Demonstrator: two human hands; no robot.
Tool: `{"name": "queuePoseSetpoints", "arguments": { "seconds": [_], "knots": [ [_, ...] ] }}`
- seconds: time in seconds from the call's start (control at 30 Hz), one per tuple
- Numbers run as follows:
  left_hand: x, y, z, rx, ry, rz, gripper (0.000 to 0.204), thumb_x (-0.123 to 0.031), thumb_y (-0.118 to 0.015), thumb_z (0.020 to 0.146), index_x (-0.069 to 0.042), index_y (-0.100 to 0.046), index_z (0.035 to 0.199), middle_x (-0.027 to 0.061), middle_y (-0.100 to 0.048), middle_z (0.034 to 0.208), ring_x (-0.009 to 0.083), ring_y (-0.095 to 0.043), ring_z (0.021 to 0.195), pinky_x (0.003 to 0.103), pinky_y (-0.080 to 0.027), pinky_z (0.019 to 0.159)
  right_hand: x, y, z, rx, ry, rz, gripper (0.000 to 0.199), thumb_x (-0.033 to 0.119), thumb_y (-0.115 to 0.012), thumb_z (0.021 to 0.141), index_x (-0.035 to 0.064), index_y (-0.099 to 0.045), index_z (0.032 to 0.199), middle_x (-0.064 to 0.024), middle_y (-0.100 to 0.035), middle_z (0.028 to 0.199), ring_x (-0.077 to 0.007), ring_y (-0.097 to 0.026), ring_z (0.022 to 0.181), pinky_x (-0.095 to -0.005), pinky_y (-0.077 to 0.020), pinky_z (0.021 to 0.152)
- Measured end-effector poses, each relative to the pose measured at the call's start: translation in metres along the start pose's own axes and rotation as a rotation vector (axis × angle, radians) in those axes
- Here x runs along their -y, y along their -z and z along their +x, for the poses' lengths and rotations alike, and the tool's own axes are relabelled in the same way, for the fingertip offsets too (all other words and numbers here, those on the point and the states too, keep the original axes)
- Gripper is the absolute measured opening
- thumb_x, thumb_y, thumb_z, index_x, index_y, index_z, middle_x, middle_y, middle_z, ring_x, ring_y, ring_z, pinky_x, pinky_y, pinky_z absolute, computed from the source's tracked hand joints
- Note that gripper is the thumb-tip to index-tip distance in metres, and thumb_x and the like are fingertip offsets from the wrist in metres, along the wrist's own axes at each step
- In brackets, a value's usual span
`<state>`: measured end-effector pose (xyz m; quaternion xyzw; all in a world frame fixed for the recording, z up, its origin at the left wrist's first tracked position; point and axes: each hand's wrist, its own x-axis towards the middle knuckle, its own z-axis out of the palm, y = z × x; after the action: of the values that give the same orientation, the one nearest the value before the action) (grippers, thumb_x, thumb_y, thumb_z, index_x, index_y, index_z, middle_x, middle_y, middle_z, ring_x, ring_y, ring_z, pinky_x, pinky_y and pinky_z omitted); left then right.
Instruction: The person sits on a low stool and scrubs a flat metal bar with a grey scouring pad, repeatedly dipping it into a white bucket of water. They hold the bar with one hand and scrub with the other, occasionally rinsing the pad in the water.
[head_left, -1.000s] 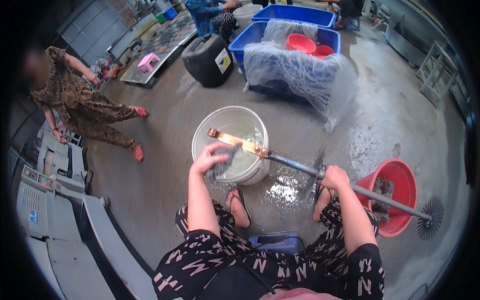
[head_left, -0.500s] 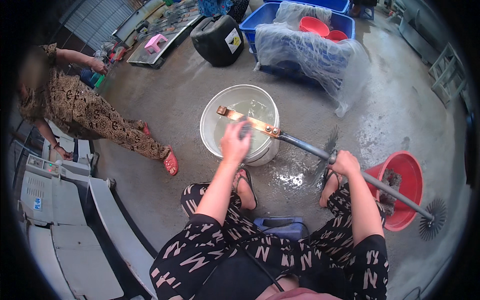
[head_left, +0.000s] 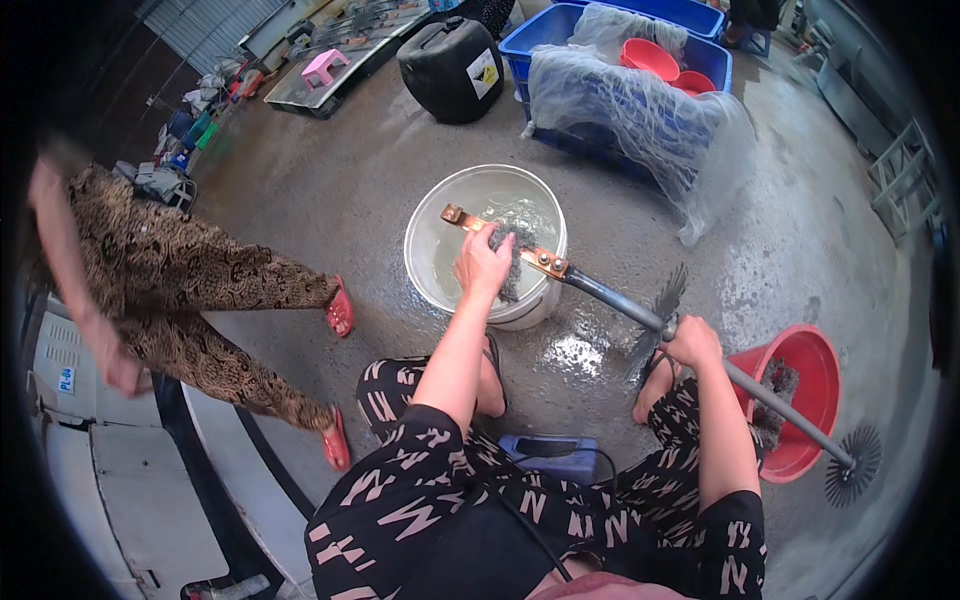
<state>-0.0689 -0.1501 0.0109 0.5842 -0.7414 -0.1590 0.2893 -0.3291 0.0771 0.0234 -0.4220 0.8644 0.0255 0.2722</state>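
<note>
My left hand (head_left: 482,266) is closed round a tangled grey scouring pad (head_left: 508,272), pressed against a copper strip (head_left: 546,262). This strip has a bent far end and is bolted to a long grey metal rod (head_left: 603,295). It lies over the mouth of a white bucket (head_left: 424,288) holding cloudy water. My right hand (head_left: 695,342) is wrapped round the rod, just past a dark finned disc (head_left: 670,298). A second finned disc (head_left: 854,465) sits at the rod's right end. The fingertips of my left hand are partly hidden by the pad.
Under the rod at right, a tilted red bucket (head_left: 822,390) holds grey tangled scouring material (head_left: 778,385). A blue tub (head_left: 600,150) draped with plastic and a black jerrycan (head_left: 440,85) stand beyond. At left a person (head_left: 200,260) in patterned trousers walks beside grey machinery (head_left: 130,490).
My left hand has shifted slightly along the copper strip, and the pad shows more. The right end of the rod has dipped a little. The person at left has stepped nearer.
</note>
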Motion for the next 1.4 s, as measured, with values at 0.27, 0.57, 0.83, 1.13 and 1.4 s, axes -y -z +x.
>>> {"name": "queuePoseSetpoints", "arguments": {
  "seconds": [0.27, 0.57, 0.83, 1.13, 1.4],
  "knots": [
    [-0.043, 0.014, -0.049, 0.140, -0.374, -0.035, 0.026, -0.024, -0.069, 0.077, -0.015, -0.065, 0.102, 0.0114, -0.060, 0.098, 0.0322, -0.063, 0.085, 0.044, -0.051, 0.070, 0.000, -0.001, 0.001, 0.010, -0.029, 0.001, 0.048, 0.037, -0.075, 0.067, 0.0018, -0.068, 0.098, -0.0196, -0.067, 0.100, -0.0343, -0.065, 0.097, -0.0419, -0.0514, 0.085],
    [0.001, 0.011, 0.001, 0.036, -0.220, -0.029, 0.031, -0.031, -0.068, 0.080, -0.013, -0.064, 0.104, 0.0104, -0.060, 0.103, 0.0341, -0.062, 0.090, 0.045, -0.050, 0.078, 0.001, -0.005, 0.009, 0.014, 0.017, 0.009, 0.049, 0.038, -0.077, 0.065, -0.0005, -0.068, 0.095, -0.0223, -0.067, 0.101, -0.0350, -0.064, 0.098, -0.0424, -0.0512, 0.085],
    [-0.024, 0.037, -0.024, -0.277, -0.225, -0.337, 0.027, -0.025, -0.070, 0.080, -0.011, -0.064, 0.103, 0.0105, -0.060, 0.100, 0.0312, -0.063, 0.087, 0.039, -0.050, 0.073, -0.021, 0.011, 0.032, 0.379, 0.149, 0.326, 0.037, 0.025, -0.078, 0.063, -0.0061, -0.065, 0.078, -0.0119, -0.063, 0.064, -0.0203, -0.060, 0.052, -0.0335, -0.0473, 0.048],
    [-0.003, -0.020, -0.017, 0.039, -0.381, -0.146, 0.026, -0.032, -0.065, 0.083, -0.018, -0.065, 0.105, 0.0110, -0.058, 0.104, 0.0325, -0.062, 0.092, 0.044, -0.050, 0.077, -0.037, 0.001, 0.050, 0.404, 0.173, 0.496, 0.033, 0.029, -0.082, 0.066, 0.0007, -0.065, 0.063, -0.0039, -0.057, 0.052, -0.0126, -0.051, 0.039, -0.0272, -0.0364, 0.036],
    [0.021, 0.006, 0.041, -0.123, -0.084, -0.071, 0.028, -0.035, -0.065, 0.083, -0.018, -0.066, 0.106, 0.0116, -0.059, 0.109, 0.0327, -0.063, 0.093, 0.042, -0.052, 0.079, -0.032, 0.013, 0.054, 0.566, 0.138, 0.558, 0.022, 0.016, -0.075, 0.069, -0.0005, -0.062, 0.063, -0.0042, -0.051, 0.046, -0.0126, -0.045, 0.035, -0.0289, -0.0332, 0.034]
  ]
}}
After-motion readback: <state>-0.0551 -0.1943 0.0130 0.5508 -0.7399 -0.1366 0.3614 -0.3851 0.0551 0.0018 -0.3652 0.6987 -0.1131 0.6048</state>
